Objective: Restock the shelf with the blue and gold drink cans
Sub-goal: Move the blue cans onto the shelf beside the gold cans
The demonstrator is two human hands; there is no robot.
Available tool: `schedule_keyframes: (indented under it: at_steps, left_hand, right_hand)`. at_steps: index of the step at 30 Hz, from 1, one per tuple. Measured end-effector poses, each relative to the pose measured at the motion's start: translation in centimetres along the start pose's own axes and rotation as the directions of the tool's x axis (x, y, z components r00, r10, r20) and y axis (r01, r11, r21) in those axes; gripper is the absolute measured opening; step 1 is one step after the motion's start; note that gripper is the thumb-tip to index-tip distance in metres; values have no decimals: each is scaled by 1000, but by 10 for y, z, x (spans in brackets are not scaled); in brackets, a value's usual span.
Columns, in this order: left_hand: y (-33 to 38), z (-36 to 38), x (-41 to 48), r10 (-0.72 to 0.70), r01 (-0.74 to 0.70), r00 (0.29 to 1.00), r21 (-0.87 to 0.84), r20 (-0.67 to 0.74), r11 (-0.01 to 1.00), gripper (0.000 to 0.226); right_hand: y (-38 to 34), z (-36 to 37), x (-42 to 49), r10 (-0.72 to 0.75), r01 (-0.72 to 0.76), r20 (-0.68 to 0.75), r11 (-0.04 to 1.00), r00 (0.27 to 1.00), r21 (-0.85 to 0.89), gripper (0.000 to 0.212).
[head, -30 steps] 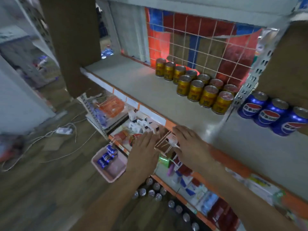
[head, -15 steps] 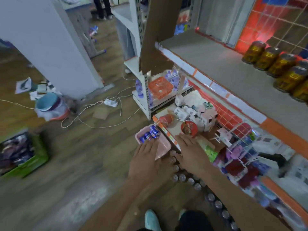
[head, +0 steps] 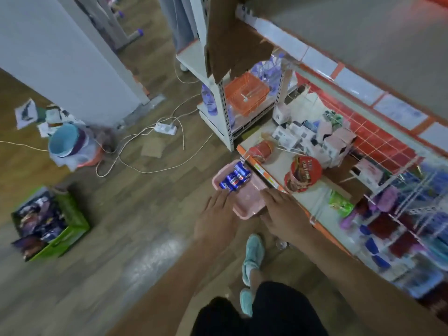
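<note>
A pink basket (head: 244, 202) stands on the wooden floor beside the shelf unit, with a few blue drink cans (head: 234, 178) lying at its far end. My left hand (head: 214, 217) hovers over the basket's left rim, fingers stretched out and holding nothing. Over the right rim my right hand (head: 284, 214) reaches down, also with straight, empty fingers. The grey upper shelf (head: 363, 37) runs across the top right; no cans on it show in this view. No gold cans are visible.
The low shelf (head: 312, 197) to the right holds red noodle cups (head: 304, 174) and small boxes behind wire dividers. A green crate (head: 60, 229) of packets, a power strip (head: 166, 128) with loose cables and a blue bucket (head: 64, 140) lie on the floor. My feet are below.
My view has swung down from the upper shelf to the floor. Both hands have dropped from the shelf edge to the pink basket, staying empty.
</note>
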State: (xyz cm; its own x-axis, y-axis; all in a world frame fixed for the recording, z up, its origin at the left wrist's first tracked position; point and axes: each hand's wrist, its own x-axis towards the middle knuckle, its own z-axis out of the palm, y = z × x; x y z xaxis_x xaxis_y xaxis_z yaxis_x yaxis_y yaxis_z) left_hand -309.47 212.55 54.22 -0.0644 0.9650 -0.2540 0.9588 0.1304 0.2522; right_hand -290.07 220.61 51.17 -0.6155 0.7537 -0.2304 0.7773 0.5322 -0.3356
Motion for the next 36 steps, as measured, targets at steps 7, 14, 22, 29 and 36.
schedule_keyframes:
  at_steps: [7, 14, 22, 29, 36]
  left_hand:
    - [-33, 50, 88, 18, -18, 995, 0, 94, 1000, 70]
    - [-81, 151, 161, 45, -46, 983, 5, 177, 999, 69]
    - [-174, 313, 225, 79, -99, 960, 61, 269, 993, 71]
    - [-257, 447, 297, 146, -184, 946, 108, 289, 977, 70]
    - [-309, 553, 365, 211, -217, 976, 132, 57, 967, 67]
  right_hand:
    - [44, 45, 61, 51, -51, -2, 999, 999, -8, 65]
    - [84, 151, 114, 129, -129, -1, 991, 992, -14, 62]
    - [116, 329, 162, 177, -178, 37, 984, 983, 29, 59]
    - [147, 463, 235, 151, -152, 36, 988, 988, 6, 70]
    - [204, 542, 332, 77, -100, -176, 987, 981, -127, 75]
